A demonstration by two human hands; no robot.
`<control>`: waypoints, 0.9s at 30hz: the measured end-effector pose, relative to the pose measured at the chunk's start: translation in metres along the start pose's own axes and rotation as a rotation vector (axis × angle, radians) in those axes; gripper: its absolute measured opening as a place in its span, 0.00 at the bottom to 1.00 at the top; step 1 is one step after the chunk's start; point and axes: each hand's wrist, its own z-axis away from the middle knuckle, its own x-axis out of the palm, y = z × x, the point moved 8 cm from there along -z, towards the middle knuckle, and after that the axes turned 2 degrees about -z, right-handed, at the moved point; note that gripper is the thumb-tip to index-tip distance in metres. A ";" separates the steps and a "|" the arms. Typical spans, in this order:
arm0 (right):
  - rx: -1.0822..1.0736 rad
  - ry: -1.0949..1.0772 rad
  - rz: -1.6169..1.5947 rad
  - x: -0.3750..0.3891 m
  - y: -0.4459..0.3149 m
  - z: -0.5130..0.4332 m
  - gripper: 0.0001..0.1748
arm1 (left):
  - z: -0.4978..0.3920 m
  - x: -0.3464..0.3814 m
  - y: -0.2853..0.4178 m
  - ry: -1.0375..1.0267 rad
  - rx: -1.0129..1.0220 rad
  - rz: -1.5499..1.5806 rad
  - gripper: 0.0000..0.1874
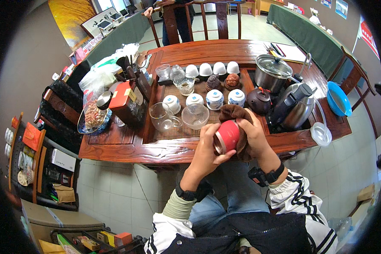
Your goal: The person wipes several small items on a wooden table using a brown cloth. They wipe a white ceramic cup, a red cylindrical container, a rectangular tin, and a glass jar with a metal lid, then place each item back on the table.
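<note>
A small red tea tin (227, 136) with a metallic rim is held tilted just above the table's front edge. My left hand (206, 149) grips its left side and base, fingers wrapped around it. A brown cloth (243, 144) is bunched in my right hand (255, 136) and pressed against the tin's right side. Close behind my hands, a clear glass bowl (195, 116) and a glass pitcher (165, 116) with a handle stand on the tea tray (181, 135). Blue-and-white porcelain cups (214, 99) form a row behind them.
A dark clay teapot (258, 100), a steel thermal jug (295, 106) and a lidded steel pot (273, 73) stand right. Upturned white cups (205, 69) line the tray's back. At left are a red-topped tin box (127, 104) and a bowl of peanuts (95, 117). A person (177, 19) stands beyond the table.
</note>
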 end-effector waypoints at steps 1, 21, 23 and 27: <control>0.061 0.004 -0.084 0.000 0.005 0.000 0.19 | -0.001 -0.001 0.007 0.002 0.094 -0.127 0.49; -0.078 -0.147 0.241 0.000 0.002 0.001 0.27 | 0.000 0.006 -0.009 -0.050 -0.178 0.093 0.45; -0.015 -0.119 0.177 -0.004 0.001 -0.002 0.23 | -0.001 0.006 0.005 -0.032 0.007 -0.134 0.48; 0.209 -0.038 -0.109 -0.006 0.012 -0.003 0.21 | 0.002 0.012 0.021 -0.081 0.258 -0.348 0.49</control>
